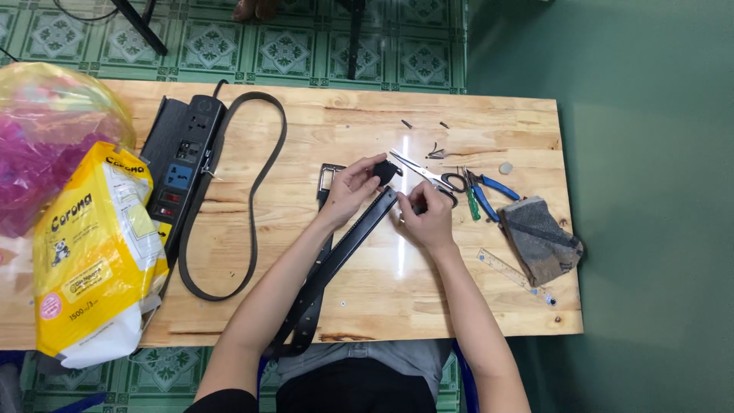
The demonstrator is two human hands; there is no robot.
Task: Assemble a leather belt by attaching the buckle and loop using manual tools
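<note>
My left hand (355, 186) pinches the folded end of a black belt (336, 256) near its tip, beside a metal buckle (329, 178) that lies on the wooden table (306, 138). The belt runs from my hands down over the table's near edge. My right hand (428, 214) is closed on a small dark tool held against the belt's end; what the tool is cannot be made out. Scissors (428, 176) lie just beyond my right hand.
A second black belt (256, 183) loops across the left-middle of the table beside a black power strip (180, 172). A yellow package (95, 252) and a plastic bag (46, 138) sit far left. Blue pliers (489, 191), a green screwdriver (472, 203), a grey stone (539, 237) and a clear ruler (505, 268) lie right.
</note>
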